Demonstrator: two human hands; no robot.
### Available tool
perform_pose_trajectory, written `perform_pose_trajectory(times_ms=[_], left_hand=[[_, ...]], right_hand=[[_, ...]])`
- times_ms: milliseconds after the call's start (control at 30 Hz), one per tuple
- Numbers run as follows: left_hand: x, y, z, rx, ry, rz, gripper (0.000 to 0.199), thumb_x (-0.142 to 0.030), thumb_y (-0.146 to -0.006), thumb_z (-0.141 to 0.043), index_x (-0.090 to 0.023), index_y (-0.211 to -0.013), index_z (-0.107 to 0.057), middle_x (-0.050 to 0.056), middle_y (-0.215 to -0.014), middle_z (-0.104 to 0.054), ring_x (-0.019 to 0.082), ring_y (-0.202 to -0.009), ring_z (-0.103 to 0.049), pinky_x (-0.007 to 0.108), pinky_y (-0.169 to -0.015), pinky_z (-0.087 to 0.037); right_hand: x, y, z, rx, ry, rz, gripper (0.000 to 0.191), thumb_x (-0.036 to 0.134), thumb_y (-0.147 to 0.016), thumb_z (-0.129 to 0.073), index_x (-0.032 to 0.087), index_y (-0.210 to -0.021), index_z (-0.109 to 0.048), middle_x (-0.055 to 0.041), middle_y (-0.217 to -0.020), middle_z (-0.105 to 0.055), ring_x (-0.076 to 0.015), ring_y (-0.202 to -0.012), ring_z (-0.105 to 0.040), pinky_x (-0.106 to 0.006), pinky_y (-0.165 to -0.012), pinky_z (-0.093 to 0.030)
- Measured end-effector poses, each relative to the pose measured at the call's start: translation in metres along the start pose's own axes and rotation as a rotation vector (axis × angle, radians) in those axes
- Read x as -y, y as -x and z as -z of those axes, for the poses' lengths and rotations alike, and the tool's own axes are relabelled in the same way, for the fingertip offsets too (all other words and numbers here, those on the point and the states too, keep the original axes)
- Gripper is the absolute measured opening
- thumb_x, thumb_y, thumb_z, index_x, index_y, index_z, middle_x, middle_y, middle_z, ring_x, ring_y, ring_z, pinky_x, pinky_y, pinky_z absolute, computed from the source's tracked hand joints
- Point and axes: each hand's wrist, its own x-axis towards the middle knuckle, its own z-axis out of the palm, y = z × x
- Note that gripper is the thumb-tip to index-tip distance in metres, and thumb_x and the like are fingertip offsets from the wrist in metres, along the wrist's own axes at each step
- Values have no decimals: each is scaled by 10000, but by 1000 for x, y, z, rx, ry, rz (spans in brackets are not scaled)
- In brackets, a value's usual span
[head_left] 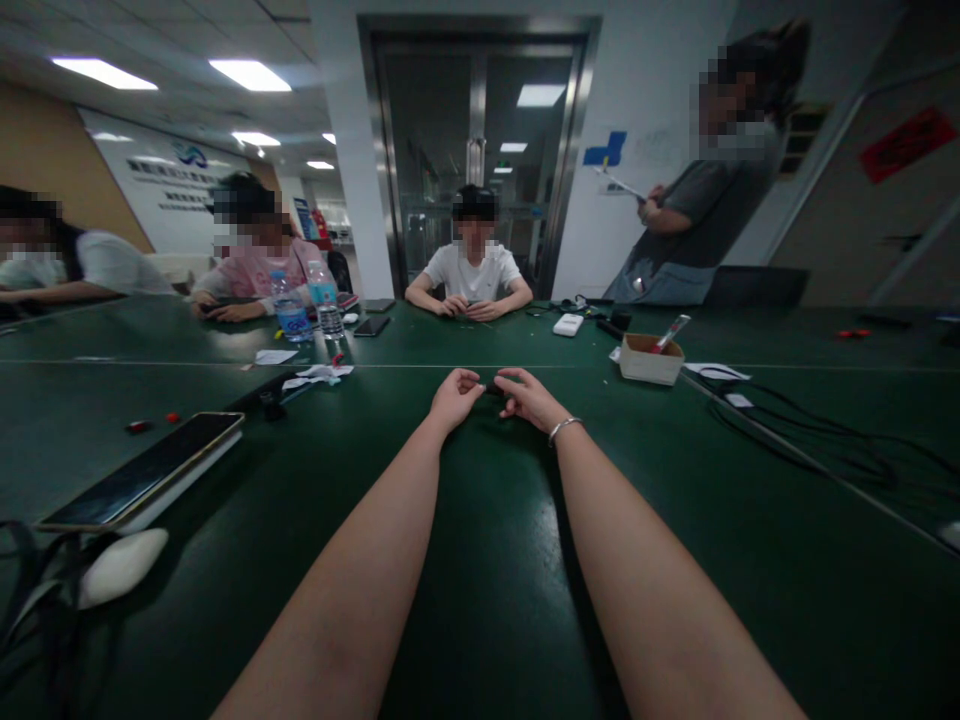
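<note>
Both my arms reach forward over a dark green table (480, 560). My left hand (456, 398) is closed, its thumb and fingertips pinched at the left end of a small dark object (493, 389). From the other side, the curled fingers of my right hand (531, 398) close on the same object; a silver bangle circles that wrist. The object is too small and too far off for me to make out its kind. It is held just above the tabletop, between the two hands, and the fingers partly hide it.
To the left lie a phone (150, 470) on a white box, a white rounded object (124, 568), paper scraps (319, 375) and water bottles (326, 305). A small box (651, 360) and black cables (810, 420) lie right. Several people are around the table, one standing.
</note>
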Motion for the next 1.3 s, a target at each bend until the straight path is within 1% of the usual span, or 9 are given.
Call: perform_pose_trajectory(times_ms=[133, 267, 400, 467, 633, 800, 967, 1133, 1300], left_hand=[[0, 0, 0, -17, -5, 6, 185, -157, -718, -677, -170, -873, -576, -7, -717, -581, 120, -674, -572, 282, -709, -475], [-1, -1, 0, -44, 8, 48, 179, -138, -715, -670, -173, -854, -562, -17, -695, -565, 118, -659, -567, 267, -680, -470], [-5, 0, 0, -35, 5, 42, 172, -133, -711, -673, -170, -835, -559, -26, -676, -554, 104, -627, -542, 252, -660, -457], [-8, 1, 0, -33, 15, 52, 170, -125, -711, -666, -171, -834, -557, -30, -661, -552, 100, -612, -537, 243, -643, -449], [-14, 3, 0, -41, 74, 108, 161, -111, -721, -647, -169, -830, -544, -35, -632, -543, 100, -587, -541, 229, -591, -438], [-16, 4, 0, -29, 77, 125, 176, -123, -702, -678, -164, -823, -557, -25, -656, -564, 101, -600, -553, 237, -608, -454], [-17, 5, 0, -35, 80, 123, 165, -98, -715, -657, -158, -823, -548, -28, -644, -557, 97, -588, -549, 226, -587, -449], [-16, 5, 0, -24, 78, 119, 139, -91, -734, -625, -159, -825, -545, -34, -630, -549, 93, -568, -537, 222, -572, -435], [-16, 4, 0, -34, 72, 124, 149, -106, -710, -648, -167, -795, -542, -38, -628, -548, 89, -573, -536, 215, -570, -442]], right_hand=[[-2, -3, -1, 17, 121, -17, 156, 260, -874, -577, 148, -980, -555, 25, -596, -572, -34, -304, -403, -169, -316, -434], [-2, 0, 3, 19, -49, 46, 535, 79, -710, -701, 266, -1154, -469, 67, -794, -601, -22, -401, -506, -222, -503, -578], [-1, 1, 2, 18, -15, -25, 190, 278, -853, -626, 154, -975, -551, 23, -651, -585, -32, -376, -472, -225, -481, -575], [-1, 0, 1, 34, 45, -31, 168, 279, -872, -602, 140, -958, -562, 4, -639, -600, -32, -361, -455, -185, -408, -531], [-3, 1, 3, 36, -50, 31, 605, 41, -668, -743, 265, -1166, -482, 52, -830, -607, -17, -431, -524, -227, -557, -602], [-7, -4, 2, 6, 67, -7, 209, 275, -844, -643, 160, -993, -554, 23, -626, -580, -47, -401, -489, -204, -447, -565], [-4, 1, 4, 91, -59, 29, 630, 35, -691, -734, 286, -1205, -470, 54, -832, -610, -31, -456, -557, -239, -576, -604], [-3, -1, 2, 48, 29, -35, 172, 236, -885, -591, 161, -1029, -535, 28, -654, -591, -45, -388, -500, -228, -494, -573], [-4, -1, 2, 80, -37, 0, 403, 57, -764, -651, 219, -1098, -495, 56, -779, -596, -20, -399, -516, -260, -598, -603]])
